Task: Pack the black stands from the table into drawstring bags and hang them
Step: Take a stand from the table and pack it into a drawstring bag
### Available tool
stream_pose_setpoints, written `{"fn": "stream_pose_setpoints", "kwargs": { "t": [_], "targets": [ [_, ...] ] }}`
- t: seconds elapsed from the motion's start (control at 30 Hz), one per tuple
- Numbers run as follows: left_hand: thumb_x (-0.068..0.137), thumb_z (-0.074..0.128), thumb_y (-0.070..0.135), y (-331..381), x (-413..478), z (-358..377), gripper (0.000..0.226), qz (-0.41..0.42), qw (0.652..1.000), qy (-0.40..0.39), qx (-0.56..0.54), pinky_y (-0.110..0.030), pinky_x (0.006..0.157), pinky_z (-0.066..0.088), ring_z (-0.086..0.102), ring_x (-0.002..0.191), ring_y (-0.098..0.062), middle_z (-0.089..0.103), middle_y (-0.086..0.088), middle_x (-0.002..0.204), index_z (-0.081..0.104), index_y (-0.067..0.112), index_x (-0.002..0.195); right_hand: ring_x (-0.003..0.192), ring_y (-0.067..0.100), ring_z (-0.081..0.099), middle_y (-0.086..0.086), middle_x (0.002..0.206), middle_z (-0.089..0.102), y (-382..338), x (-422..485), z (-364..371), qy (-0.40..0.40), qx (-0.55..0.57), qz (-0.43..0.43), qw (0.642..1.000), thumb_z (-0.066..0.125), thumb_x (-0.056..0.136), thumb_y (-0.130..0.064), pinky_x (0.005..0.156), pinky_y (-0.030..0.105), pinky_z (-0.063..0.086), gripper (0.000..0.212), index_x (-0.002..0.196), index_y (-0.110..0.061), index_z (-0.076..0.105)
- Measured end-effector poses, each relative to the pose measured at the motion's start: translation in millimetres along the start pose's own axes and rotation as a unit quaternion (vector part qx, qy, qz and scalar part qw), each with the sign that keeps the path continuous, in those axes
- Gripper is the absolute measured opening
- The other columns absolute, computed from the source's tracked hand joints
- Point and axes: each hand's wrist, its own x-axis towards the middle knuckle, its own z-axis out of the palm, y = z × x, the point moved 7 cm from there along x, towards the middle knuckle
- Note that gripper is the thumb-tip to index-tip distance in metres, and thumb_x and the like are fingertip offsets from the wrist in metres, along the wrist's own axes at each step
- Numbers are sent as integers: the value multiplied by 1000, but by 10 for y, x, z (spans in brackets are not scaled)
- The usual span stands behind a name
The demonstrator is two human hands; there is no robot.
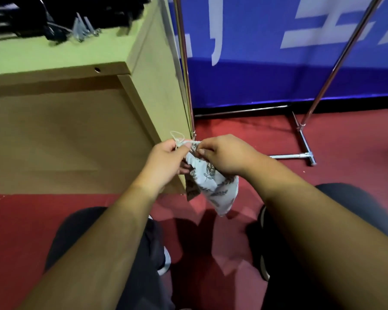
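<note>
Holding a leaf-printed drawstring bag (213,189) in the air with both hands, low in front of the knees and just off the near corner of the desk (54,59). Pinching the gathered mouth of the bag from the left with the left hand (166,159), thumb and curled fingers closed on the cloth, a pale loop of cord (177,135) sticking up just above the knuckles. Pinching the same mouth from the right with the right hand (224,153), fingers bent down onto the cloth, almost touching the left. Letting the body of the bag hang down and to the right beneath the wrists, clear of the red carpet (334,135); cannot tell whether anything sits inside. Looking past the hands to a blurred heap of black stands (31,16) at the far end of the desk top, well apart from the bag, with silvery metal pieces (83,27) just beside the heap. Planted on the carpet in dark trousers (148,287), next to a chrome rack (184,63) set close against the side of the desk, with a slanted pole (330,77) farther right and a foot bar (300,155) flat on the carpet. Facing a blue banner (278,81) with white lettering behind the rack.
</note>
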Motion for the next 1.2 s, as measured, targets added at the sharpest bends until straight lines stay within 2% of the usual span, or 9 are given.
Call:
{"fn": "stream_pose_setpoints", "kwargs": {
  "t": [0.27, 0.37, 0.5, 0.63, 0.73, 0.8, 0.87, 1.0, 1.2],
  "targets": [
    [99, 74, 29, -122, 316, 44, 31, -35, 999, 1, 42, -47, 75, 65, 70, 60, -12, 75, 1, 89, 72, 1, 112, 102, 18, 71, -10, 118, 76, 343, 240, 82, -24, -4, 54, 998, 54, 103, -23, 87, 38, 60, 34, 125, -39, 74],
    [102, 68, 27, -188, 323, 125, 14, -21, 993, 3, 118, -51, 71, 65, 73, 63, -13, 78, -7, 95, 77, 16, 102, 95, 19, 73, -5, 126, 75, 402, 277, 187, -55, -1, 70, 996, 52, 100, -12, 82, 38, 62, 47, 136, -38, 68],
    [104, 62, 23, -338, 371, 246, 19, -74, 990, -20, 116, -51, 76, 65, 78, 72, -19, 77, -13, 103, 73, 10, 113, 106, 26, 69, 3, 139, 69, 423, 323, 311, -89, -24, 77, 993, 47, 99, -9, 88, 40, 60, 60, 152, -38, 55],
    [100, 56, 16, -471, 412, 311, 42, -102, 985, -53, 132, -52, 93, 62, 76, 98, -28, 71, -2, 105, 57, 15, 142, 77, 15, 61, 8, 136, 69, 477, 367, 414, -120, -28, 106, 987, 43, 90, 4, 57, 26, 44, 79, 159, -33, 47],
    [90, 52, 16, -555, 425, 282, 48, -114, 980, -56, 151, -50, 95, 61, 73, 103, -30, 71, -9, 113, 56, 16, 138, 110, 28, 68, 8, 142, 67, 513, 428, 452, -106, -13, 120, 987, 44, 91, 4, 77, 29, 53, 72, 156, -28, 51],
    [80, 53, 23, -556, 398, 255, 23, -116, 982, -48, 139, -51, 95, 61, 73, 103, -33, 71, -12, 112, 60, 22, 101, 104, 28, 70, 10, 135, 71, 534, 463, 461, -93, 1, 127, 987, 48, 94, 2, 83, 34, 59, 65, 151, -27, 57],
    [81, 57, 27, -479, 340, 226, 8, -106, 986, -49, 122, -50, 95, 61, 75, 103, -33, 72, -7, 106, 53, 30, 88, 94, 26, 72, 9, 130, 73, 517, 480, 451, -85, 34, 134, 987, 49, 95, 1, 75, 31, 60, 58, 146, -24, 62],
    [102, 59, 18, -430, 223, 124, 24, -90, 991, -34, 94, -47, 90, 63, 78, 94, -27, 70, 1, 95, 64, 15, 125, 93, 28, 78, 9, 119, 76, 393, 432, 357, -44, 121, 142, 982, 47, 98, -1, 41, 9, 38, 43, 131, -15, 71],
    [108, 54, 15, 10, -58, -158, 12, -29, 996, -42, 74, -29, 62, 51, 71, 71, -11, 73, -7, 109, 65, 14, 113, 62, 17, 67, 9, 103, 79, 10, 258, 139, 14, 272, 144, 951, 47, 101, -3, 43, 16, 45, 27, 109, -9, 71]
  ]
}}
